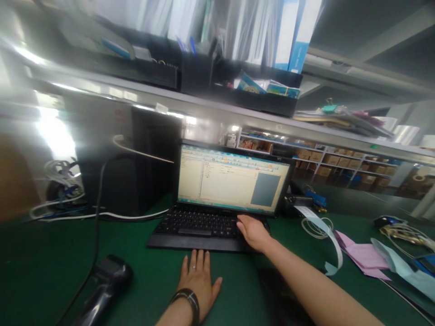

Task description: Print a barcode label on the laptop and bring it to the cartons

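A black keyboard (200, 222) lies in front of a lit screen (226, 179) that shows a program window. My left hand (200, 278) rests flat on the green tabletop just below the keyboard's front edge. Its fingers are spread, with a ring on one and a dark bracelet at the wrist, and nothing is in it. Over the right end of the keyboard lies my right hand (253, 232). Its thumb side shows, while the fingertips are mostly hidden behind the hand, so their grip is unclear. A black handheld barcode scanner (108, 283) lies left of my left hand.
A dark computer tower (136, 158) stands left of the screen, with cables beside it. A printed label strip (322, 226), pink paper (365, 256) and pale blue paper (404, 267) lie on the right. Above runs a shelf (204, 103) bearing folders and black trays.
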